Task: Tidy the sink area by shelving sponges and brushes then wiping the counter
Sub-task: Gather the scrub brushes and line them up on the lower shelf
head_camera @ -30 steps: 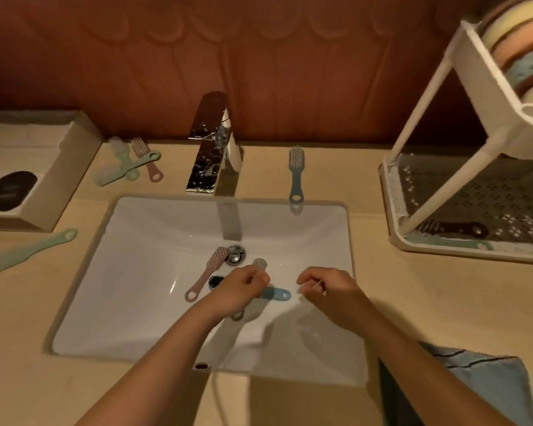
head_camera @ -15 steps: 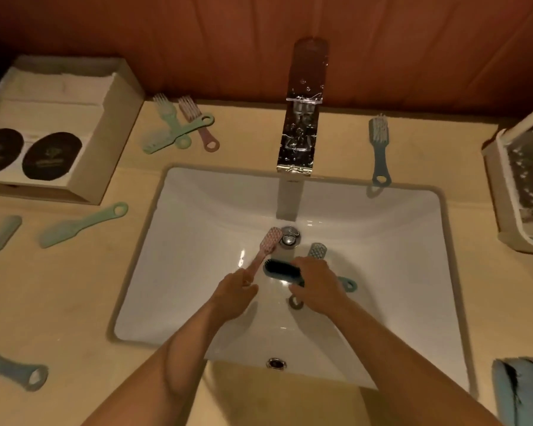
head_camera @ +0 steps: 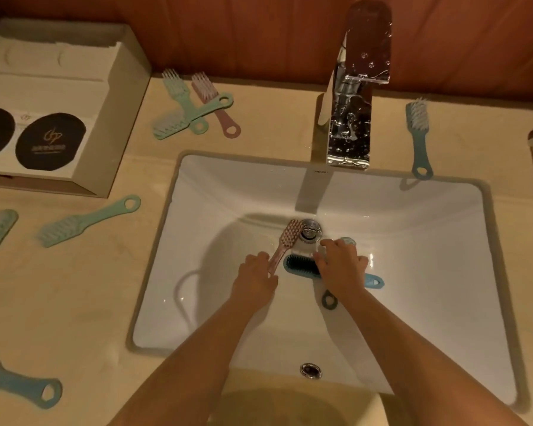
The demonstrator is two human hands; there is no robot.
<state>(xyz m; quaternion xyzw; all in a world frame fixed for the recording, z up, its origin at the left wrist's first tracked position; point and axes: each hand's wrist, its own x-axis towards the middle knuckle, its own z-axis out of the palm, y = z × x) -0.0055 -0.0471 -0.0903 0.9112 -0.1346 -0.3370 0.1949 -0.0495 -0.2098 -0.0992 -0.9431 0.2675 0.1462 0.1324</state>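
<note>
left hand [head_camera: 254, 279] grips pink brush [head_camera: 285, 242] | right hand [head_camera: 342, 269] closed over blue, dark-bristled brush [head_camera: 302, 265]

A chrome faucet [head_camera: 353, 96] stands behind the basin; left of the faucet, well apart, sits an open cardboard box [head_camera: 105, 118] of folded white paper.

Both hands low, forearms extended; left hand [head_camera: 254, 279] fisted, right hand [head_camera: 342, 269] knuckles-up.

Reddish-brown wood-panelled wall [head_camera: 259, 32], beige stone counter [head_camera: 74, 302], chrome faucet [head_camera: 356, 96], dim warm light
</note>
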